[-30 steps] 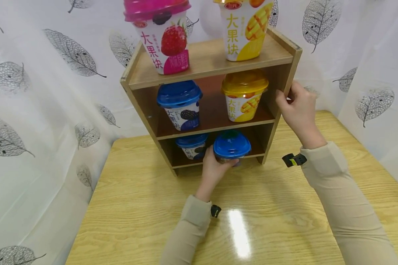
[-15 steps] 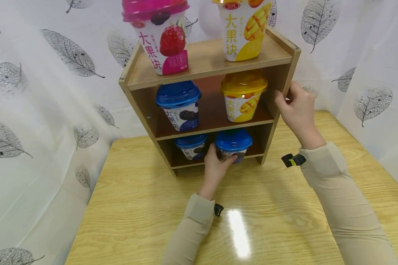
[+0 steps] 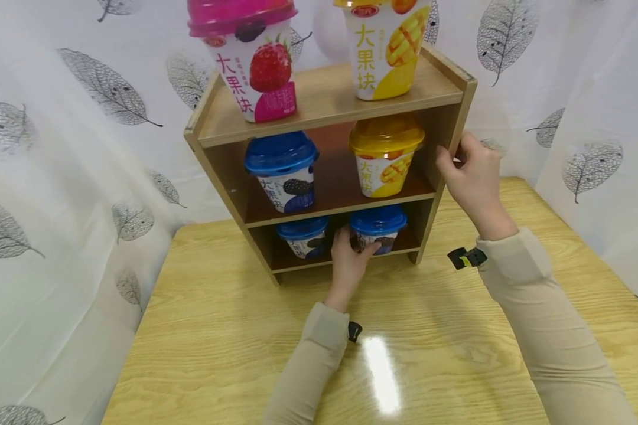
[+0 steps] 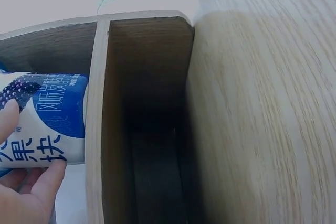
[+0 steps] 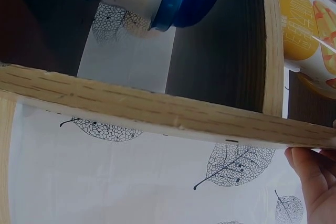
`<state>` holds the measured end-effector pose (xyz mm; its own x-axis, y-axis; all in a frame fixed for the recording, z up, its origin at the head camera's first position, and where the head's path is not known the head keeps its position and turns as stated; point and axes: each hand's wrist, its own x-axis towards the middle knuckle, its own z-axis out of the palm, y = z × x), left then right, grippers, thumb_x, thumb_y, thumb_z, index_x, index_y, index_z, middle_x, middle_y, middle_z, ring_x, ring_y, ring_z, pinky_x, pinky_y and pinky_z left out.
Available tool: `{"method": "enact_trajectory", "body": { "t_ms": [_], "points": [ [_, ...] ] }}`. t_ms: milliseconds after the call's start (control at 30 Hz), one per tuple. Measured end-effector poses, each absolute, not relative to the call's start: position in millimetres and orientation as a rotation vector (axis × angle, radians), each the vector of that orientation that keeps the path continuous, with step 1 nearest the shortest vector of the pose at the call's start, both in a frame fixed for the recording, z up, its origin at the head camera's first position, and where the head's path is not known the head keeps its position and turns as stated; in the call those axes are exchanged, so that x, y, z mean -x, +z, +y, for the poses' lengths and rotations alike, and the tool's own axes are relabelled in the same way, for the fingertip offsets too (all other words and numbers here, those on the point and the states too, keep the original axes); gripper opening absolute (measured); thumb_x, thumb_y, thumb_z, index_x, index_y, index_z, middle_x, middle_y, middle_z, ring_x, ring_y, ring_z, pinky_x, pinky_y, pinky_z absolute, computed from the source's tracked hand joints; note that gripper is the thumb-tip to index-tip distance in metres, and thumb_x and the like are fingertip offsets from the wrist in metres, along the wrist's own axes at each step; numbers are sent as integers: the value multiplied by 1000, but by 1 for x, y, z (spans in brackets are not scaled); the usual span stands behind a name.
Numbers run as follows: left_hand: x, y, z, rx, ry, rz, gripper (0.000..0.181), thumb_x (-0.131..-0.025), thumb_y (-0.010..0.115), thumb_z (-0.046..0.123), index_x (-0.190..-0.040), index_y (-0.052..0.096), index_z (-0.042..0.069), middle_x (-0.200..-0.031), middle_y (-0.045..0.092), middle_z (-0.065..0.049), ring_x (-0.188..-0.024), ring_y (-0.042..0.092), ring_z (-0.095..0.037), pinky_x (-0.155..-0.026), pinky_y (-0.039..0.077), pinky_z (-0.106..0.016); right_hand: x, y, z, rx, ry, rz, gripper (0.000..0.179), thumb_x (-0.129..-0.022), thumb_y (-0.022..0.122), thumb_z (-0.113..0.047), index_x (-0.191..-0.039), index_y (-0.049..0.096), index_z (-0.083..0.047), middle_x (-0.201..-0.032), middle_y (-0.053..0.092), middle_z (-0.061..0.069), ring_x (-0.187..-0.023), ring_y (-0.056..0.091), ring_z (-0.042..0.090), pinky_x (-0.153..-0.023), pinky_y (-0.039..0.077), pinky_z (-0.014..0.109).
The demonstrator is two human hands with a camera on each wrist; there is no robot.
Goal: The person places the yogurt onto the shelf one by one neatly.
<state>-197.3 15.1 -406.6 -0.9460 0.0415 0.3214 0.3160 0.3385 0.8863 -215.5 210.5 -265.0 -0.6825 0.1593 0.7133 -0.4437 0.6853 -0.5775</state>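
My left hand [image 3: 347,262] grips a blue-lidded blackberry yogurt cup [image 3: 378,222] at the right of the wooden shelf's bottom tier. Up close in the left wrist view, the cup [image 4: 52,114] appears on its side, with thumb and fingers [image 4: 48,182] around its white and blue body. My right hand [image 3: 474,186] pinches the right side panel of the shelf [image 3: 461,109], beside the middle tier. The right wrist view shows that panel's edge [image 5: 131,106] running to the right hand [image 5: 315,182]. Another blue-lidded yogurt cup [image 3: 304,236] stands left of the left hand.
On the middle tier are a blue-lidded cup [image 3: 282,171] and a yellow-lidded mango cup [image 3: 387,156]. A pink-lidded strawberry cup [image 3: 255,65] and another mango cup [image 3: 385,53] stand on top. The shelf rests on a wood-grain table [image 3: 218,342], with leaf-patterned cloth [image 3: 85,177] behind.
My left hand has pushed the blue-lidded cup back onto the bottom tier; it was tilted toward me and now stands upright. The right hand has stayed on the side panel.
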Motion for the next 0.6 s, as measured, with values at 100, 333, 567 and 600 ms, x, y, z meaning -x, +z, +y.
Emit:
{"method": "enact_trajectory", "body": {
  "t_ms": [100, 333, 567, 600],
  "points": [
    [200, -408, 18, 323, -1655, -2341, 53, -77, 68, 26, -119, 47, 3, -109, 47, -11, -89, 52, -19, -67, 50, -25, 215, -265, 210, -221, 994, -2113, 27, -84, 53, -13, -98, 59, 8, -92, 64, 17, -80, 61, 25, -64, 46, 9],
    [204, -408, 23, 338, -1656, -2297, 50, -77, 69, 24, -117, 47, 3, -108, 48, -11, -94, 52, -21, -70, 50, -27, 216, -265, 210, -217, 987, -2108, 27, -84, 52, -14, -97, 59, 8, -91, 64, 16, -78, 61, 21, -62, 44, 7],
    [206, -407, 26, 326, -1620, -2302, 50, -75, 70, 22, -116, 48, 1, -109, 48, -13, -95, 51, -21, -69, 50, -27, 217, -266, 211, -226, 993, -2107, 27, -84, 52, -14, -99, 59, 8, -93, 64, 16, -80, 61, 24, -63, 45, 8],
    [206, -407, 27, 328, -1615, -2300, 50, -75, 70, 22, -116, 48, 1, -109, 48, -13, -95, 50, -22, -68, 50, -27, 217, -266, 211, -228, 994, -2107, 27, -84, 52, -14, -99, 59, 8, -93, 64, 16, -81, 61, 25, -63, 45, 8]
  ]
}}
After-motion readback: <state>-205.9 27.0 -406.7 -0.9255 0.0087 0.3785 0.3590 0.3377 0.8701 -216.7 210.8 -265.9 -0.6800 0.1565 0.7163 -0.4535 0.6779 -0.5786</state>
